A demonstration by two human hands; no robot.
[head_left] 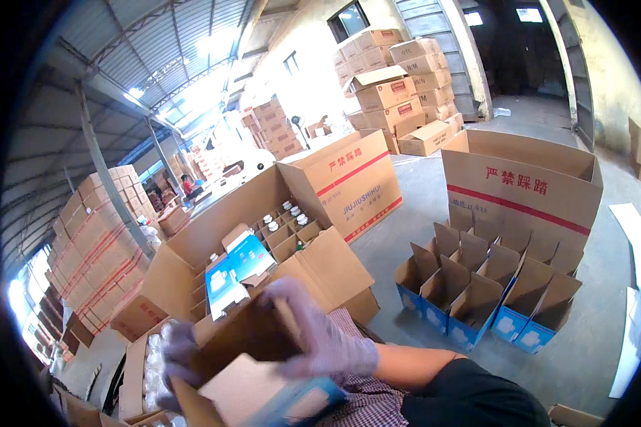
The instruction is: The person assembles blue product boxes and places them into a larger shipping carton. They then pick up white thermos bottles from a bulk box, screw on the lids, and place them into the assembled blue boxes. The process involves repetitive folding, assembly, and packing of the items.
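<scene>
My gloved right hand (324, 338) is closed on the right wall of an open cardboard box (238, 377) with a blue printed outside, its fingers over the rim. At the box's left side is my gloved left hand (180, 359), smeared by motion, so its fingers do not show clearly. Just left of it, clear wrapped jars or bottles (152, 373) stand in a carton. Ahead, a large open carton (214, 185) has card dividers and several white-capped bottles (271, 224). A blue printed box (241, 270) lies over its dividers.
To the right, several open blue boxes (470, 324) stand on the floor before a tall open carton (523, 186). Brown cartons are stacked at the back (399, 92) and far left (96, 249). White sheets (630, 313) lie at the right edge.
</scene>
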